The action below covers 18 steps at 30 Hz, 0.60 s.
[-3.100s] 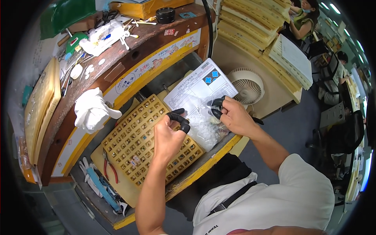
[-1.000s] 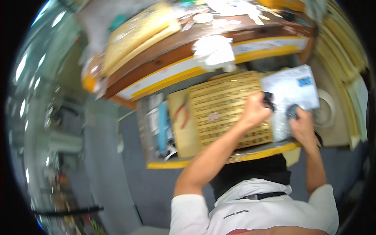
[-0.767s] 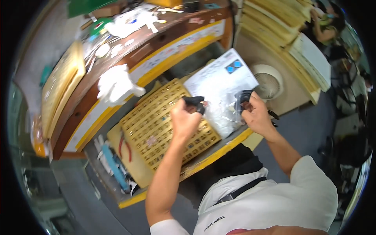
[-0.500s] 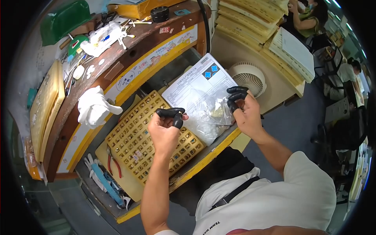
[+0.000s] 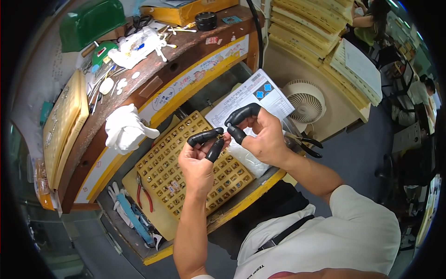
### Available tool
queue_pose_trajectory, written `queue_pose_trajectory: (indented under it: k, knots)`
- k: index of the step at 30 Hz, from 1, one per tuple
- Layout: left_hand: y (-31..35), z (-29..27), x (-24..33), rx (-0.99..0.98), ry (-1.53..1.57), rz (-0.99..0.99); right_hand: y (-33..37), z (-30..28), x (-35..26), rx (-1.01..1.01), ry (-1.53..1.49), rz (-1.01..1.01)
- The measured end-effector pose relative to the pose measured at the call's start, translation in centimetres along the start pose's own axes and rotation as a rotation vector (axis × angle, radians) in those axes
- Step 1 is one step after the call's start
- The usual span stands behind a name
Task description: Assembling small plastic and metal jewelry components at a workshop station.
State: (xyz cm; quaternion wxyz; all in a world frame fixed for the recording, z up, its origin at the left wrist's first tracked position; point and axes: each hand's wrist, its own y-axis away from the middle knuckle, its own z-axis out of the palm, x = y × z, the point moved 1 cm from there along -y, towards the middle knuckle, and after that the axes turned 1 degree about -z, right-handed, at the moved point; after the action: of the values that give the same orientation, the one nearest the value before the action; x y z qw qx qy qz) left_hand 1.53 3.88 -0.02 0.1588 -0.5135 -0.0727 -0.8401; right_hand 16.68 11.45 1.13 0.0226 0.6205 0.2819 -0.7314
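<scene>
A: Pinching going on here. Left hand and right hand are raised together over the yellow grid tray, black finger cots on the thumbs and forefingers.

B: What's between them?

A: A tiny small part, right where the fingertips of both hands meet. Too small to tell what it is. Left thumb and forefinger are closed toward it, right thumb and forefinger closed onto it from the other side. Can't tell which hand actually carries the weight.

B: Where is it relative to the tray?

A: Above the tray's upper right corner, held in the air, not touching it. The tray lies in an open drawer, many little square cells, some with small bits in them.

B: Rest of the scene?

A: White printed sheet under the right hand, clear plastic bag just below it. Black-handled pliers right of the right wrist. Red-handled pliers left of the tray. White cloth on the bench edge. Small white fan to the right. Wooden workbench cluttered above.
</scene>
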Motion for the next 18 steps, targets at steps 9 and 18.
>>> queue_pose_trajectory:
  k: [9,18]
  knots:
    - [-0.3,-1.6,0.3,0.135,-0.152,0.119,-2.1,1.1,2.3,-0.233,0.18,-0.048]
    - [-0.5,-2.0,0.3,0.17,-0.193,-0.014,-2.4,0.6,2.5,-0.376,0.129,0.11]
